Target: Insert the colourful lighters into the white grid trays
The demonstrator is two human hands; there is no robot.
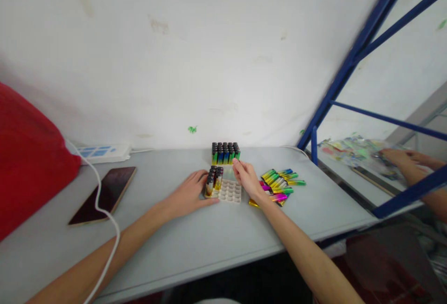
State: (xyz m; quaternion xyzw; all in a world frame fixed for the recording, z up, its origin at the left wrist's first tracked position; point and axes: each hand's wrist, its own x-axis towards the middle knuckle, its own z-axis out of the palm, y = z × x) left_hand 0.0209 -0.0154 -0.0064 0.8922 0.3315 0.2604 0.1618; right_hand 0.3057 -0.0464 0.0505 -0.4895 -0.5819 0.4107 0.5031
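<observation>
Red bundle (31, 155): smooth and bulky at the left edge.
Power strip (104, 153): white with blue patches, near the wall; any lettering too small to read.
Phone (104, 194): dark-screened, lying flat on the grey bench (167, 164).
Cable (118, 236): white, looping across the left forearm.
Left hand (188, 193): grasping the tray's left end, thumb along the front edge, fingers behind.
White tray (230, 191): mid-bench, with rows of round wells, bare toward the right.
Tray cylinders (213, 178): upright at the left end, dark-topped, paling to shiny yellow.
Standing block (226, 154): cylinders packed upright behind the tray, black tops over glossy green and blue sides.
Right hand (249, 180): raised over the tray's right side, fingertips pinched together; I cannot tell whether they hold anything.
Loose pile (277, 184): metallic cylinders lying on the bench right of the tray, green, yellow, blue and magenta; any print on them illegible.
Blue frame (340, 80): metal bars slanting at right.
Co-worker's hands (398, 157): beyond the bars, beside clear plastic (352, 152) with coloured specks.
</observation>
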